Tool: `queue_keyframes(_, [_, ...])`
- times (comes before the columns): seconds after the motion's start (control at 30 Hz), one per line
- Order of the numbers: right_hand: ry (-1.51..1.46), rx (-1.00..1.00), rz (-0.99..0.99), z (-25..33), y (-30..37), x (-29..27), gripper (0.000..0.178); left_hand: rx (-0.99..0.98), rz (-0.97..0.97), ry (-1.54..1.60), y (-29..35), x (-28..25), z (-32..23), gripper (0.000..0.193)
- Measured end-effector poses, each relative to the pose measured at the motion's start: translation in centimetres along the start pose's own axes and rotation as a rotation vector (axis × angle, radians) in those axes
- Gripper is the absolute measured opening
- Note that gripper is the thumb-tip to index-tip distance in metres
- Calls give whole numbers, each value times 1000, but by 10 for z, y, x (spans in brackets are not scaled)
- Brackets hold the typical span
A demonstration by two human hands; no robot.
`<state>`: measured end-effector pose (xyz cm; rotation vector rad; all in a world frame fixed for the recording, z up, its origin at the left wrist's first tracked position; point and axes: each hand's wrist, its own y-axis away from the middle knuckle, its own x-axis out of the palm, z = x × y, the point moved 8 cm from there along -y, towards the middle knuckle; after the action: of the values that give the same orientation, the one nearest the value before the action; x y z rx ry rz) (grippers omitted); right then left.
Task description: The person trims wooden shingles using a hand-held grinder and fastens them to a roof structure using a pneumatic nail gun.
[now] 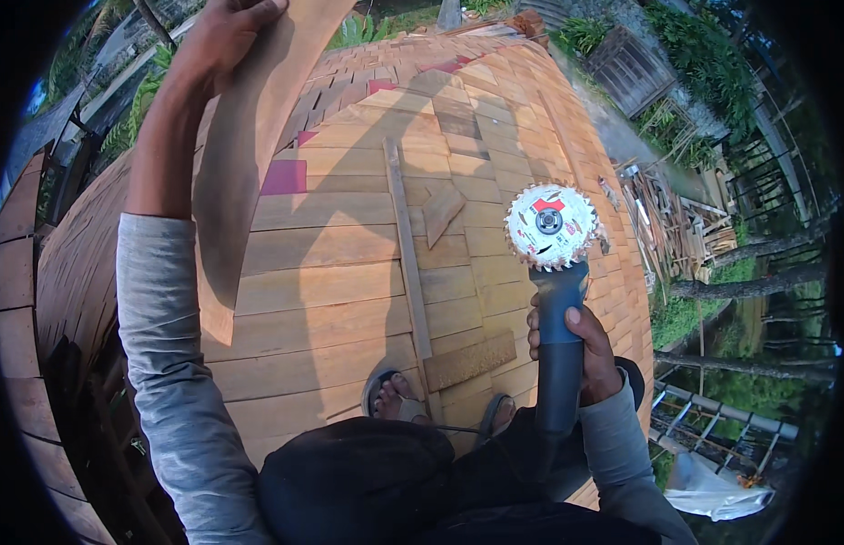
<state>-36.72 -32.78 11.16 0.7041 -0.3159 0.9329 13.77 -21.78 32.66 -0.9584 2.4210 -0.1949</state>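
In my right hand (596,350) is an angle grinder (561,363), gripped round its dark body with the head pointing up and away from me. A white toothed saw blade (542,238) is fitted to it, its face turned toward me; the teeth look sharp and still. My left hand (229,38) is raised at the upper left, its fingers closed at the edge of a long wooden board (245,136). This board stretches from the top edge down beside my left forearm to a slanted lower end.
Wooden shingles (322,254) cover the sloping roof under my sandalled feet. A narrow batten (406,245) runs up it, with a short plank (470,361) and a loose offcut (442,213) nearby. Beyond the right edge lie a wood pile (667,222) and a ladder-like frame (717,427).
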Motion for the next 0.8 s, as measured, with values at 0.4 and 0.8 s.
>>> queue_keyframes(0.4, [65, 44, -76, -28, -25, -10, 44, -287, 137, -655, 225, 226, 250, 54])
queue_keyframes(0.8, [132, -28, -85, -34, -59, -22, 45, -471, 89, -1130, 504, 170, 111, 104])
